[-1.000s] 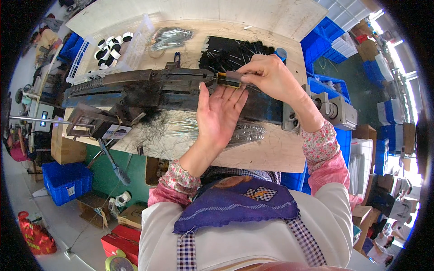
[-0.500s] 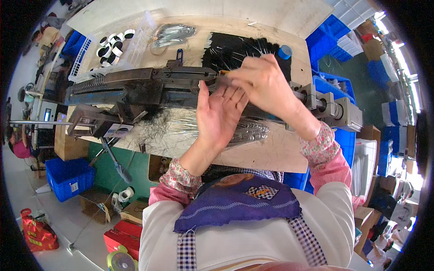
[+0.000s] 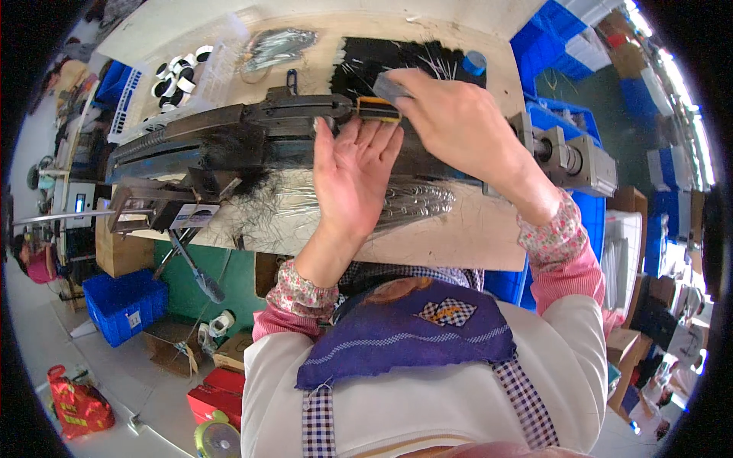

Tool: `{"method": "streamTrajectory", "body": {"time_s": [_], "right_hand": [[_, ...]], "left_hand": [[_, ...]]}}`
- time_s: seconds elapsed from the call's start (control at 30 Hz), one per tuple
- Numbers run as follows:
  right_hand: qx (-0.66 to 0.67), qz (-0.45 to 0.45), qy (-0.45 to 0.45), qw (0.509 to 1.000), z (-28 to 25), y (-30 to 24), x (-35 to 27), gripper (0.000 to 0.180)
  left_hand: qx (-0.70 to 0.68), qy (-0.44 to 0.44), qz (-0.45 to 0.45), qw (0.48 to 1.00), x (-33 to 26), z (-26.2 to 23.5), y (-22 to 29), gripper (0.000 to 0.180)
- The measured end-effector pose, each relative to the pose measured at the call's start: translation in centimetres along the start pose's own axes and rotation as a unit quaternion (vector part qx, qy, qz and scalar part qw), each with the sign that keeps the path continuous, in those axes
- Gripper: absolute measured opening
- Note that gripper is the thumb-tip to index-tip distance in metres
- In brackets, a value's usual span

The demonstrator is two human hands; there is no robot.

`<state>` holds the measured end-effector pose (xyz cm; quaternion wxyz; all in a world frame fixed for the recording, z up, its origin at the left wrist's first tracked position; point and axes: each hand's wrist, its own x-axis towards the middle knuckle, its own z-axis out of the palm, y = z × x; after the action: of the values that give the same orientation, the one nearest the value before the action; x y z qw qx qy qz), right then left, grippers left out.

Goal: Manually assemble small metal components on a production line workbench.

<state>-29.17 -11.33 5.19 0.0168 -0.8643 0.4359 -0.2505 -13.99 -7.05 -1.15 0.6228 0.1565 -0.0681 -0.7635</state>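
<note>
Now I log right hand [image 3: 456, 116], gripping grey block [image 3: 390, 88], shifted toward table's far edge [image 3: 450, 28], exposing yellow frame [image 3: 379, 109]; left hand [image 3: 353, 182] open, contact unclear.

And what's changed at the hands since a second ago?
The right hand has moved the grey block off the yellow-edged black piece, toward the far side of the bench; the piece's top shows more now. Nothing visibly let go. Same as before: the left hand palm up, fingers at the piece; black-and-white rolls in the clear crate.
</note>
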Motion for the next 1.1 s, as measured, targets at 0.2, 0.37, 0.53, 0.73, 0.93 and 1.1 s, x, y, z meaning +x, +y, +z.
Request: {"method": "streamTrajectory", "body": {"time_s": [0.2, 0.37, 0.53, 0.73, 0.93, 1.1], "right_hand": [[-0.090, -0.071, -0.020, 0.993, 1.0, -1.4, 0.5, 0.009], [-0.137, -0.097, -0.023, 0.986, 1.2, -1.3, 0.6, 0.008], [-0.040, -0.044, -0.015, 0.998, 1.2, -0.8, -3.6, 0.019], [-0.007, -0.043, -0.207, 0.977, 6.0, 0.0, -10.7, 0.019], [-0.024, -0.125, -0.207, 0.970, 9.0, 0.8, -10.6, 0.018], [0.177, -0.027, -0.133, 0.975, 4.8, 1.9, -11.3, 0.026]], "left_hand": [[0.076, -0.001, 0.000, 0.997, 0.1, 1.3, 0.6, 0.053], [0.103, 0.022, -0.009, 0.994, 0.6, 1.1, 0.6, 0.046], [0.128, 0.044, 0.000, 0.991, 0.1, 0.1, -0.6, 0.037], [0.080, 0.085, 0.026, 0.993, -0.7, -0.7, -4.5, 0.029], [0.162, -0.096, -0.065, 0.980, -7.3, 0.1, 0.0, 0.052], [0.930, 0.193, 0.306, 0.072, -13.1, -9.8, 10.9, 0.087]]}}
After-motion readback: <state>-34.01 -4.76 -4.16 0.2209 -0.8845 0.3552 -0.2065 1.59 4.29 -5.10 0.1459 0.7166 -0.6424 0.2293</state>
